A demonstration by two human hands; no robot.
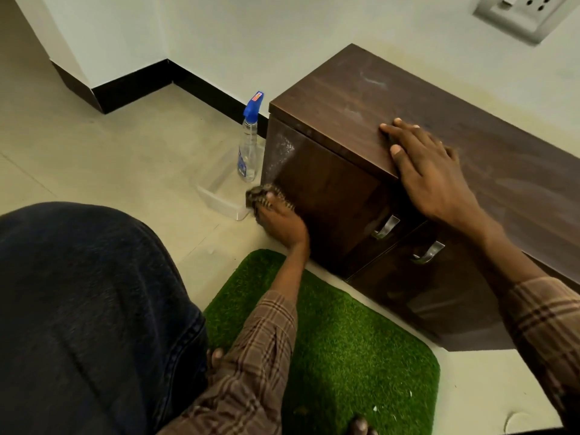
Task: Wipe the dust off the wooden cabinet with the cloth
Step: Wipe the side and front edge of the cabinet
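Note:
A low dark wooden cabinet (345, 98) stands against the wall, with dusty smears on its top and wet streaks on the upper left of its front. My left hand (282, 224) presses a small patterned cloth (262, 194) against the lower left of the cabinet front, near the corner. My right hand (430, 171) lies flat on the cabinet's top front edge, fingers spread, holding nothing.
A clear spray bottle (249, 146) with a blue nozzle stands on the floor left of the cabinet, next to a shallow clear tray (219, 199). Two metal door handles (387, 227) stick out below my right wrist. A green grass mat (345, 340) and my knee (78, 309) are in front.

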